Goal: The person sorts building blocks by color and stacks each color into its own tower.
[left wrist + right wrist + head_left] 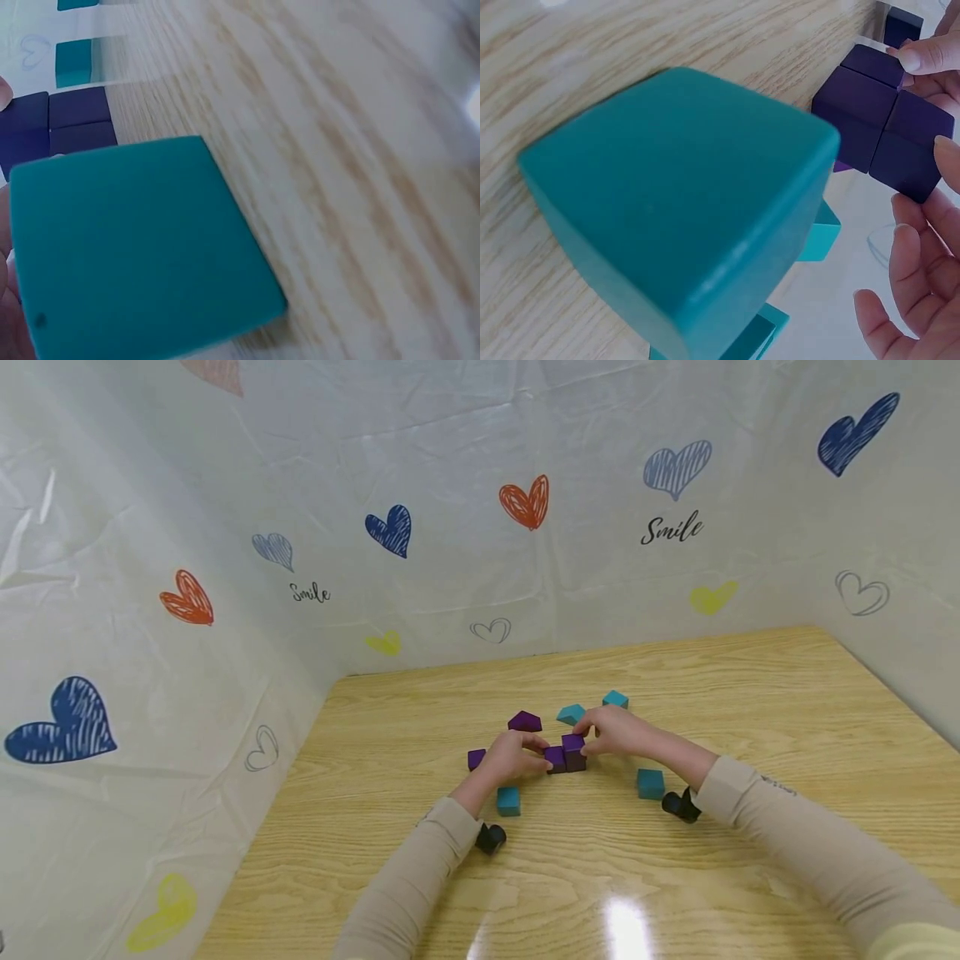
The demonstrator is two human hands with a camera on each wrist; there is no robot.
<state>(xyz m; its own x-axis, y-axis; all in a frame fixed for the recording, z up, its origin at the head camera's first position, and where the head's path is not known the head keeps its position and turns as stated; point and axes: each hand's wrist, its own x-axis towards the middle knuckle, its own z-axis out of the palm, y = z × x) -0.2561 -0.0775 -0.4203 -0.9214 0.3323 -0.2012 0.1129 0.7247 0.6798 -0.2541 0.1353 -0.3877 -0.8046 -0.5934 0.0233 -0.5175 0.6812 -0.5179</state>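
At the table's (pixel 750 693) centre both hands meet on a purple block cluster (pixel 566 753): the left hand (pixel 510 758) curls round its 9 o'clock side and the right hand (pixel 617 732) pinches its 3 o'clock side. Loose purple blocks lie at 9 (pixel 476 759) and 11 o'clock (pixel 524 722). Teal blocks sit at 12 (pixel 571 714), 1 (pixel 615 699), 4 (pixel 650 783) and 7 o'clock (pixel 507 801).

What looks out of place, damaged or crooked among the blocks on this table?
Nothing stands out. Both hands, left hand and right hand, hold the joined purple blocks; teal blocks lie scattered, whole, on the wooden table.
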